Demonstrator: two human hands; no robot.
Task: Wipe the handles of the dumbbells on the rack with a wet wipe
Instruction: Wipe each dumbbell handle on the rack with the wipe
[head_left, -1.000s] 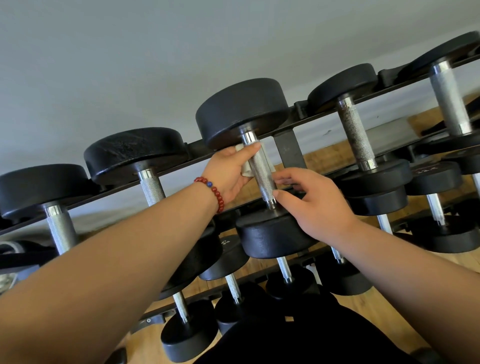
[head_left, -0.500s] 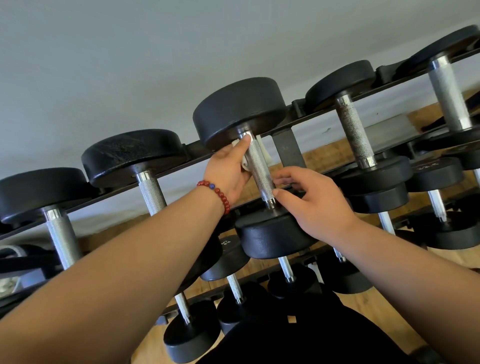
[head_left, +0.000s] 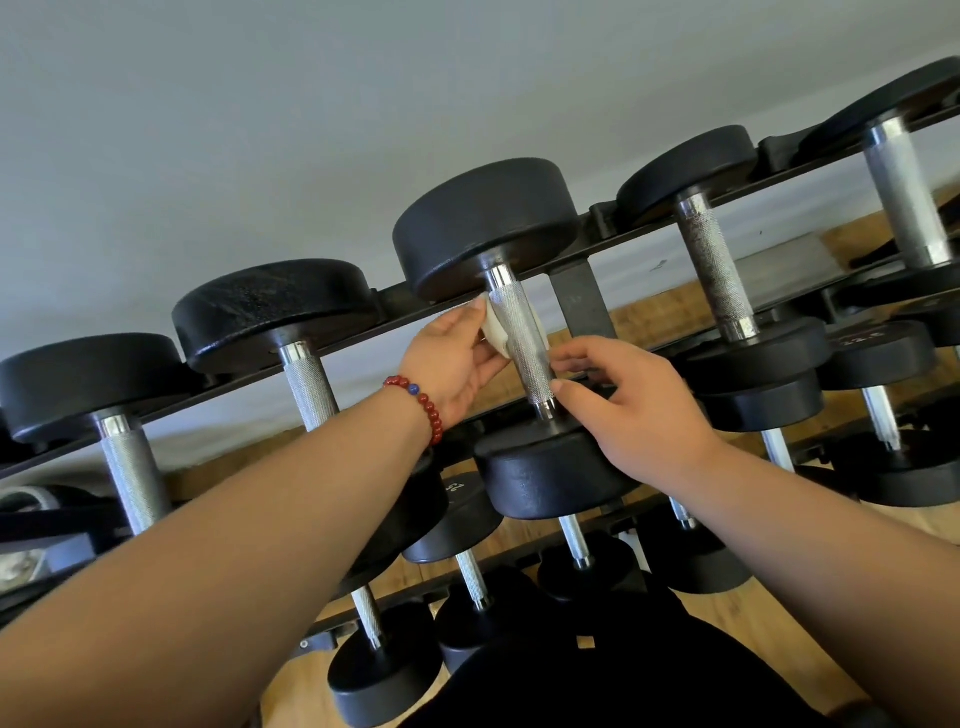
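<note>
Looks up along a black rack (head_left: 641, 235) of dumbbells set against a grey wall (head_left: 260, 130). Holds a white wet wipe (head_left: 492, 328) in the left hand (head_left: 452, 358), pressed onto the left side of the knurled handle (head_left: 522, 345) of the middle dumbbell (head_left: 485, 228) on the top row. Grips the wipe with thumb laid up toward the upper collar and left fingers mostly hidden behind wipe and handle. Shows a small bit of wipe on the handle's right side too.

Wears a red bead bracelet (head_left: 415, 402) on the left wrist.

Pinches the lower end of the same handle with the right hand (head_left: 639, 415), with thumb tip on the front just above the lower collar, forefinger reaching behind, remaining fingers loosely curled. Cannot tell whether the right hand also touches the wipe.

Rests that dumbbell tilted across the rack, with upper head on the far rail and lower head (head_left: 550, 473) nearer the camera.

Has two more dumbbells to the left, bare handles at (head_left: 309, 387) and (head_left: 132, 478). Has a spotted handle (head_left: 719, 270) just to the right and a paler handle (head_left: 904, 200) at the far right.

Carries smaller dumbbells (head_left: 470, 571) on a lower tier, over a wooden floor (head_left: 727, 618).
</note>
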